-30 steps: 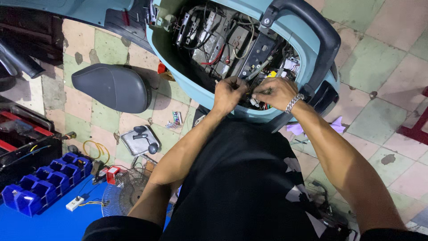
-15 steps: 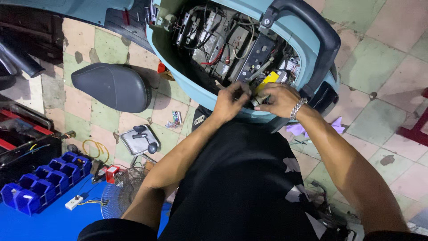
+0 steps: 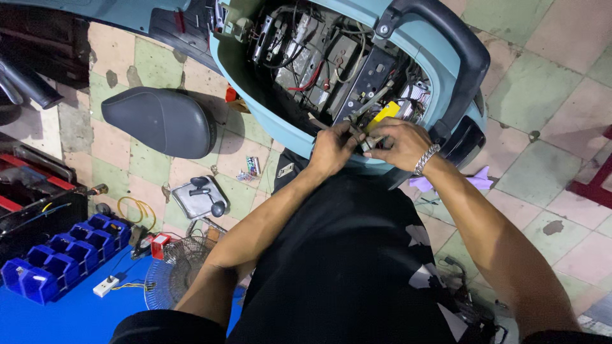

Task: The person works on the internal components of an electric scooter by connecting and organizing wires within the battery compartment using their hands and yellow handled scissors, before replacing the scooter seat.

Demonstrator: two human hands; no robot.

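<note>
Gripping a small yellow-handled part (image 3: 382, 115) at the rear lip of the open scooter body (image 3: 255, 83), both hands closed on it.

We hold it where it pokes out between our hands: left hand (image 3: 331, 150) curled around its near end and a bit of wire, right hand (image 3: 400, 144) clenched over the far side, metal bracelet (image 3: 426, 159) at the wrist. We judge it light and stiff, its plastic grip not slippery; the thin wiring around it looks soft and easy to snag, so the yellow body is the place to hold, not the leads. Counts: one yellow part, two hands on it, one black grab rail (image 3: 446, 57) above. Outward on the tiled floor: one detached dark seat (image 3: 159, 121), one grey switch housing (image 3: 199, 197), one small wire-guard fan (image 3: 178, 271), one row of blue bins (image 3: 64, 255) on the blue mat.
</note>
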